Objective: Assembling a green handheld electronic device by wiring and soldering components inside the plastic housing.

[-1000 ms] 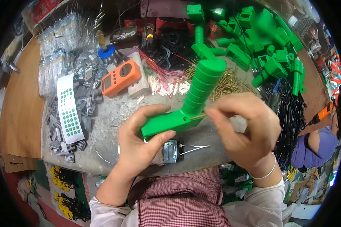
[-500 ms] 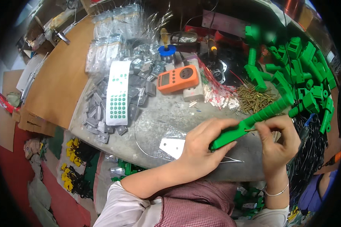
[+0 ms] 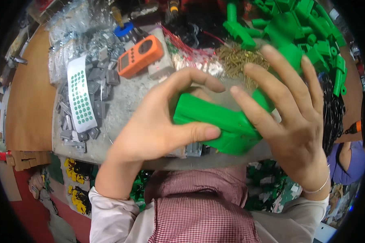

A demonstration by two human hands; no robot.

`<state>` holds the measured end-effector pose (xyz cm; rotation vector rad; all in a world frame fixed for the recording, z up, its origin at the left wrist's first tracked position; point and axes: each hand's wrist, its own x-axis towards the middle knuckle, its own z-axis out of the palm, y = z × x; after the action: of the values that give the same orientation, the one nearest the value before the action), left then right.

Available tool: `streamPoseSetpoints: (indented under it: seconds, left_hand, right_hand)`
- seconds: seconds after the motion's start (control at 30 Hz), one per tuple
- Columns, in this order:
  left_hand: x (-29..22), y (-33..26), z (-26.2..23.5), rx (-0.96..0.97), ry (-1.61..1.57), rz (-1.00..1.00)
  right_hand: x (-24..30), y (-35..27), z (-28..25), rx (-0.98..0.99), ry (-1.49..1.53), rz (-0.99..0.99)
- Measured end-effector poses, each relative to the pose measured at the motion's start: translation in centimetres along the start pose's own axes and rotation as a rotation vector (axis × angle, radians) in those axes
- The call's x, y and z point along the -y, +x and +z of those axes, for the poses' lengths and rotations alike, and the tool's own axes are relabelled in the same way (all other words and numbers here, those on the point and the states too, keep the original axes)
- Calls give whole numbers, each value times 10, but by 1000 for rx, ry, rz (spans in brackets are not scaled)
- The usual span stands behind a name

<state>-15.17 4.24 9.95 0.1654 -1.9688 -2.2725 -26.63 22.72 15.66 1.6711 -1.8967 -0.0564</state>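
My left hand (image 3: 144, 127) grips a green plastic housing (image 3: 215, 119) by its blocky end, thumb across the front edge and fingers curled over the top. The piece is held above the table's front edge. My right hand (image 3: 298, 111) is open beside its right end, fingers spread, with its fingertips close to the green plastic; contact cannot be made out. Part of the housing seems to lie behind that hand. A pile of brass-coloured screws (image 3: 239, 60) lies beyond both hands.
An orange meter (image 3: 140, 56) rests on a white block. Left of it, a sheet of green dot stickers (image 3: 82, 95) covers grey ribbed pieces (image 3: 75, 135). More green housings (image 3: 312, 28) are heaped at the far right, above black cables (image 3: 332, 109). Another person's purple-clothed part (image 3: 351, 162) shows at right.
The housing has been raised and turned, its blocky end now facing me. My right hand has let go of a thin brass-coloured screw and spread its fingers. The view has shifted.
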Motion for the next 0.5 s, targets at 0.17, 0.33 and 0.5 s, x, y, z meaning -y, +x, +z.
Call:
streamPoseSetpoints:
  seconds: [0.17, 0.33, 0.5]
  left_hand:
    - [22, 0, -10, 88, 181, 63]
    - [63, -35, 1, 130, 1006, 226]
    - [80, -36, 6, 93, 1003, 233]
  right_hand:
    - [-4, -38, 10, 244, 207, 59]
    - [8, -66, 32, 515, 415, 219]
    - [18, -72, 49, 509, 481, 208]
